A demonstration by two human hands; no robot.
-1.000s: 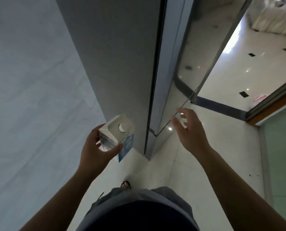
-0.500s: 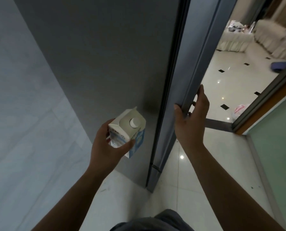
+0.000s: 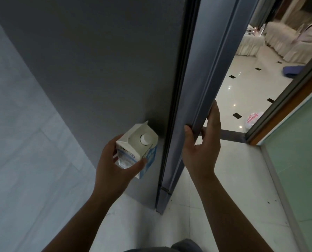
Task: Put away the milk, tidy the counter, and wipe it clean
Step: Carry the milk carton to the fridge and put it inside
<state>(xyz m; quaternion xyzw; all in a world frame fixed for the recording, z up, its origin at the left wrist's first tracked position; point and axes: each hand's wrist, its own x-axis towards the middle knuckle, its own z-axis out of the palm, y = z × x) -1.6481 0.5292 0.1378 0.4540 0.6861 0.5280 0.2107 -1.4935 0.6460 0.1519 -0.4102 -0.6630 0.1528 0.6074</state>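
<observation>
I'm looking at a home. A tall grey fridge stands on glossy white floor tiles, and a doorway shows cream sofas beyond.

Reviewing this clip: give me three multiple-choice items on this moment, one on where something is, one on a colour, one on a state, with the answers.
1. Where is the milk carton?
A. On the floor
B. In the left hand
C. On a shelf

2. What colour is the carton's round cap?
A. White
B. Red
C. Green

3. What is the right hand doing?
A. Hanging free
B. Holding a cloth
C. Gripping the edge of the fridge door

Answers:
1 B: the left hand is wrapped around the carton, held in the air beside the grey fridge side.
2 A: the cap on the sloped top is white.
3 C: the right hand has its thumb on one face of the fridge door edge and its fingers on the other.
</observation>
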